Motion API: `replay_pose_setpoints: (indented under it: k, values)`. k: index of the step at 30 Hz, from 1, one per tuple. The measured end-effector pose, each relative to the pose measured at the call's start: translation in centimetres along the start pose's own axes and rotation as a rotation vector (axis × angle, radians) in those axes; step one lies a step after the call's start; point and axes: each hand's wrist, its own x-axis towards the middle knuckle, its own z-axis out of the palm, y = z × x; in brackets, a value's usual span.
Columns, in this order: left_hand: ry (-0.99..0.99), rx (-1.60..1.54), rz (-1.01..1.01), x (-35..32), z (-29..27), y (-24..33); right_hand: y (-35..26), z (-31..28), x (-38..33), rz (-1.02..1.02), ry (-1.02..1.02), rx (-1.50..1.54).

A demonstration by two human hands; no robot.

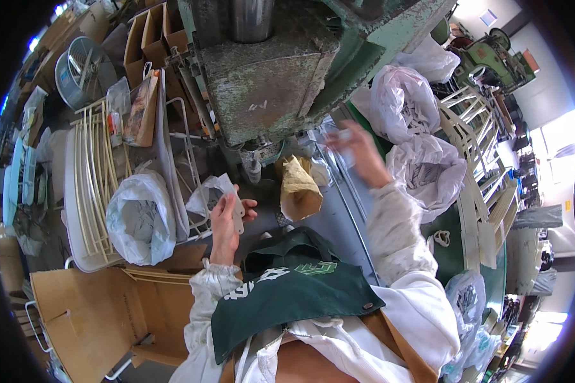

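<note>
My left hand (225, 220) is closed on some flat, pale grey strips with rounded ends (238, 214). It is left of a tan paper cone (300, 191), whose open end faces me. My right hand (362, 153) is raised on the other side of the cone, before the green machine's lower right edge. Motion smears its fingers. Something whitish shows at them, but whether they grip it is unclear. Over both hands looms the worn green machine head (268, 89), with a metal tool (254, 169) pointing down between them.
To the left, a white bag (140, 220) holds grey pieces beside a tub of pale rods (92, 185). An open cardboard box (83, 319) is at lower left. On the right, two bags of metal pieces (406, 105) stand near a rack of strips (473, 191).
</note>
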Motion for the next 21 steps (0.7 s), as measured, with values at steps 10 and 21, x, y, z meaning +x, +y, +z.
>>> replay_pose_setpoints:
  k: [10, 21]
  values:
    - [-0.088, 0.009, 0.099, 1.0, 4.0, -1.0, 2.2, 15.2, 1.6, 0.235, -0.383, 0.001]
    - [-0.032, -0.072, 0.209, 1.7, 4.4, -1.2, 2.6, 15.8, 2.3, 0.446, -0.312, 0.096]
